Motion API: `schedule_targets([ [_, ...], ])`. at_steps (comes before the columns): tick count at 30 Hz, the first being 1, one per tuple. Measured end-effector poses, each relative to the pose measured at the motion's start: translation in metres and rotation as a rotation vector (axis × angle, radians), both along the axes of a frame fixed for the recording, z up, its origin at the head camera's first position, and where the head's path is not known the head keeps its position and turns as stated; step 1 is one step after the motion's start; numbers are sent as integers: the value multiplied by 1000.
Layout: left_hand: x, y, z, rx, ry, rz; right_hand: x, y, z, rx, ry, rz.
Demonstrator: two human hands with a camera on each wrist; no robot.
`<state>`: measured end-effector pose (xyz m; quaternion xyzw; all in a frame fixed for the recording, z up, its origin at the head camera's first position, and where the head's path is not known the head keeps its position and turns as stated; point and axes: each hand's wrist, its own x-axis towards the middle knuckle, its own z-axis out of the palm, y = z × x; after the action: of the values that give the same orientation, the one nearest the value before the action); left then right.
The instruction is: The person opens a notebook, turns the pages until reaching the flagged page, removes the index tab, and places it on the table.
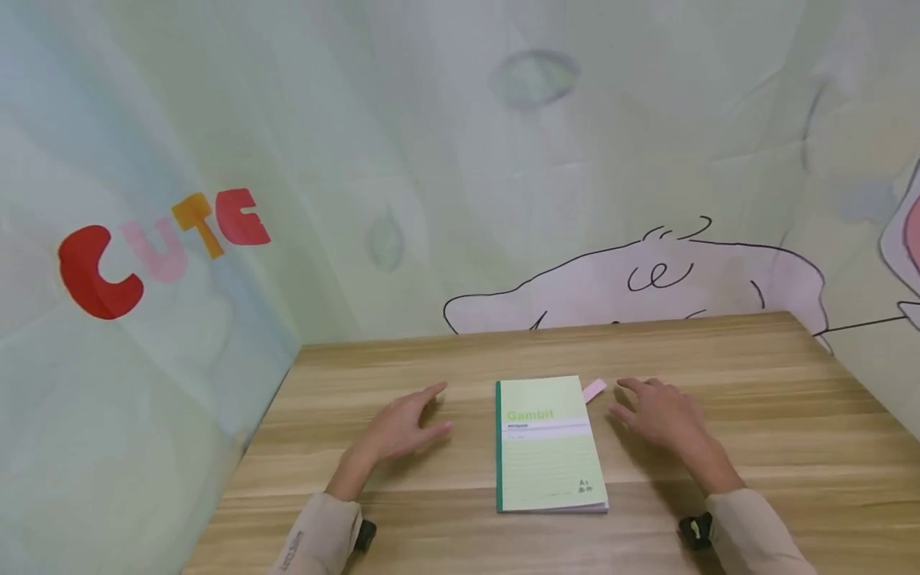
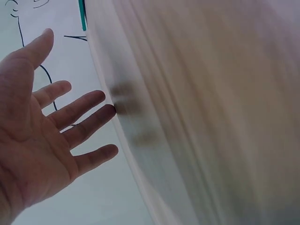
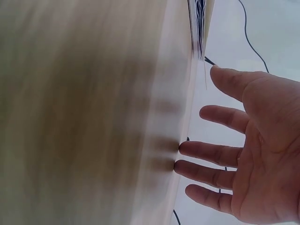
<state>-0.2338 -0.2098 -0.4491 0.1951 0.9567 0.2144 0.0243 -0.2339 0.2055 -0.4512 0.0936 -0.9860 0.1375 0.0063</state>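
A pale green notebook (image 1: 548,463) with a dark green spine lies closed on the wooden table, its cover marked "Gambit". From under its upper right edge sticks a pink paper tab (image 1: 595,390). To the left of the notebook is my left hand (image 1: 402,427), fingers spread and holding nothing. My right hand (image 1: 661,411) is on the other side, close to the pink tab, likewise empty. In the left wrist view the fingertips (image 2: 110,110) are right at the tabletop. The right wrist view shows two fingertips (image 3: 180,147) at the table surface, below the notebook's page edges (image 3: 200,28).
The wood-grain table (image 1: 388,367) has its back edge against a printed curtain (image 1: 345,160) with a cartoon outline. On the left, the curtain carries the letters "CUTE" (image 1: 104,271). Dark wrist devices (image 1: 695,529) sit at both beige sleeves.
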Motion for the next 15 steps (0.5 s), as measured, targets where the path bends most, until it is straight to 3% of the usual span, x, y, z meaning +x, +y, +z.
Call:
schedule_targets([
  [6, -2, 12, 1, 35, 15, -32, -1, 0, 1, 7, 18, 20],
  [10, 0, 14, -1, 55, 7, -18, 0, -3, -1, -6, 14, 49],
  [15, 1, 18, -1, 71, -5, -1, 2, -6, 1, -30, 20, 25],
])
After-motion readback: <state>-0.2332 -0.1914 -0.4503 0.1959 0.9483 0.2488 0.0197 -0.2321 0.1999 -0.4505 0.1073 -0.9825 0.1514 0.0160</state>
